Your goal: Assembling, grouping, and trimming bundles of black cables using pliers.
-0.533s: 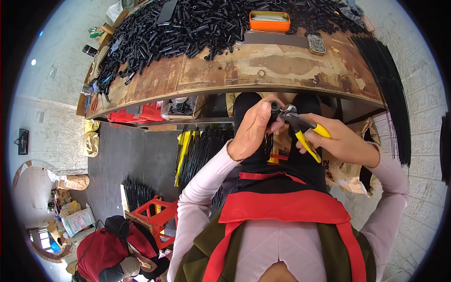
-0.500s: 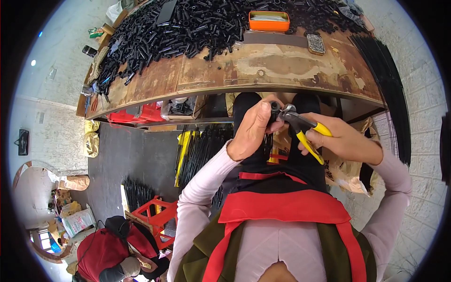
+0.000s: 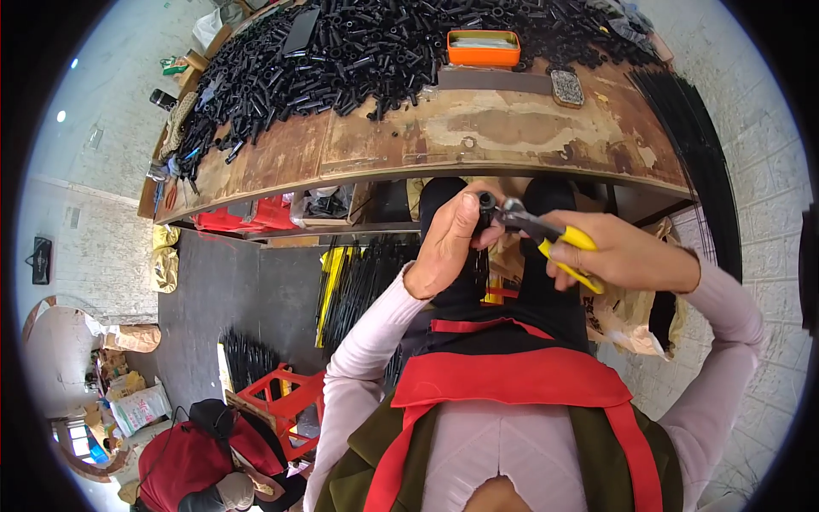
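My left hand (image 3: 448, 239) is closed around a thin black tube (image 3: 486, 224) held upright in front of my lap. My right hand (image 3: 627, 254) grips yellow-handled pliers (image 3: 546, 237), whose metal jaws meet the top end of the tube. Both hands are below the front edge of the worn wooden workbench (image 3: 478, 141). A large heap of short black tube pieces (image 3: 358, 51) covers the far part of the bench.
An orange box (image 3: 484, 47) and a small metal tin (image 3: 567, 87) sit on the bench. Long black rods (image 3: 708, 171) lean at the right. Red crates (image 3: 281, 401) and bundles of black rods (image 3: 358, 282) stand on the floor at the left. A person in red (image 3: 196, 461) crouches at lower left.
The pliers and both hands have stayed together at the tube; only a slight shift of the hands is visible.
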### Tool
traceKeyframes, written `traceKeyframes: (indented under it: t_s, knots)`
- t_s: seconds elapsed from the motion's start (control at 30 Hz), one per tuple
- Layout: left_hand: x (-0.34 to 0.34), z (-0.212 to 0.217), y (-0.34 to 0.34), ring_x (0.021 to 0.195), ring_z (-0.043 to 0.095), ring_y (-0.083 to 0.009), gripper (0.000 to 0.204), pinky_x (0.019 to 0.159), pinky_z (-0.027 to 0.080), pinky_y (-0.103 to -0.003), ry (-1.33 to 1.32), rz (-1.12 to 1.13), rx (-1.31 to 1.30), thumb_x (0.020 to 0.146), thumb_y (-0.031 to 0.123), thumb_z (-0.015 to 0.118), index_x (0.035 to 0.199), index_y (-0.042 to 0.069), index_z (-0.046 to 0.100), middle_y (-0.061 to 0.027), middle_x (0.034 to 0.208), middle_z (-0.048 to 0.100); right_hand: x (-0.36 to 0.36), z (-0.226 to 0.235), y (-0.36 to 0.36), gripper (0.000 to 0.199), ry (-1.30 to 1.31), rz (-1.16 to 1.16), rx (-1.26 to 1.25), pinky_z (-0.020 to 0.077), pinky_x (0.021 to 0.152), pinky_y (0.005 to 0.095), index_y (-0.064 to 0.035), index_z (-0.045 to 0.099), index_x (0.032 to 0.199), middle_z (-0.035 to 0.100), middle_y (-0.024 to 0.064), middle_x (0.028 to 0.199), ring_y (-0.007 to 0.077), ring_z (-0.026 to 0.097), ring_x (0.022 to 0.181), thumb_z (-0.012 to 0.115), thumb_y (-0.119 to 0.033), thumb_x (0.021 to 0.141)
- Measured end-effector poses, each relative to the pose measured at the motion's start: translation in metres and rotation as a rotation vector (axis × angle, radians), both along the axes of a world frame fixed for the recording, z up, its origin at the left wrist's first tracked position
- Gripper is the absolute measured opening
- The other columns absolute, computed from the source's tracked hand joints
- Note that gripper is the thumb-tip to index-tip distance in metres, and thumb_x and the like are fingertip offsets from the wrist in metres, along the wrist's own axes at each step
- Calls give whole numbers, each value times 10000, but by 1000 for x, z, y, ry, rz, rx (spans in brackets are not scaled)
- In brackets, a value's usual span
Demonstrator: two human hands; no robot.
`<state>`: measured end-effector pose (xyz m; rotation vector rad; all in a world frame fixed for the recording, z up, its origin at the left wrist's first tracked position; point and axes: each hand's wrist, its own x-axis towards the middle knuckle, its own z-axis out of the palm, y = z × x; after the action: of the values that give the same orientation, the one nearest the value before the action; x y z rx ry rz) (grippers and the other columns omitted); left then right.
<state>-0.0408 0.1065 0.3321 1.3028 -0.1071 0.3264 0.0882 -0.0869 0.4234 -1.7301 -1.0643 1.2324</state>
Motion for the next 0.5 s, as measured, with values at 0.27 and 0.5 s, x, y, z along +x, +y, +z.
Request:
traceKeyframes:
  t_s: [0.27,0.5]
  knots:
    - [12,17,-1,621,351,-73,583,564,290,-227,80,-41,152,1025,557,283,1025,11,487,5,699,437,12,51,9,234,-229,85,-298,377,492,260,-52,548,1199,504,13,648,79,464,540,511,-174,1003]
    - [21,5,24,548,361,-69,599,515,302,-230,11,117,178,1034,527,303,1137,-5,558,26,642,427,14,7,25,299,-85,-22,-125,456,521,284,-44,539,1169,551,30,645,114,554,566,552,-275,980]
